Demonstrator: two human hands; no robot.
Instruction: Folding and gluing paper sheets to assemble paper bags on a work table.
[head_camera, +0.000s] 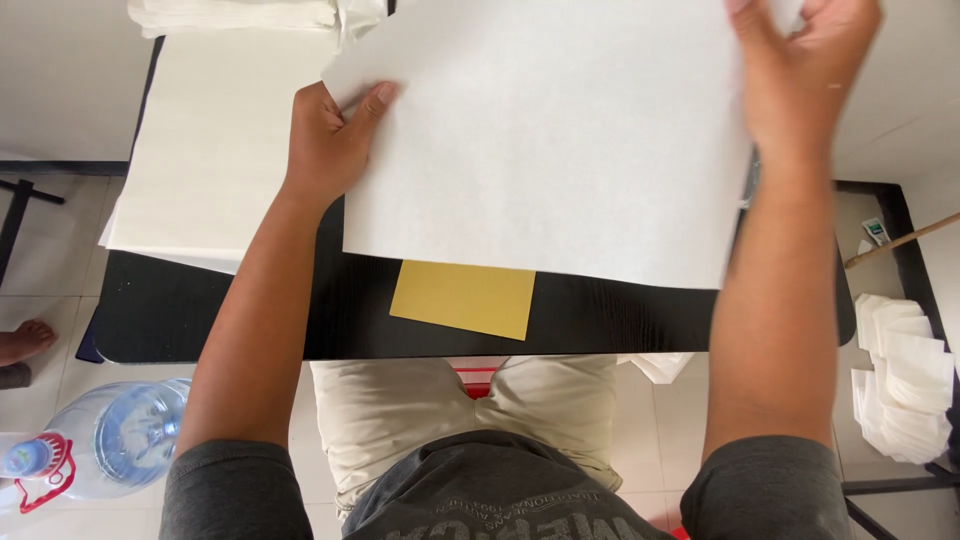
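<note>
Nearest us, a yellow card (463, 298) lies on the black table (200, 320), partly under the white sheet (540, 140) we hold above it. Our left hand (330, 140) pinches the sheet's left edge, thumb on top, fingers curled beneath. Our right hand (800, 70), arm stretched forward, grips the far right corner, fingers closed. A paper stack (210, 150) lies to the left.
</note>
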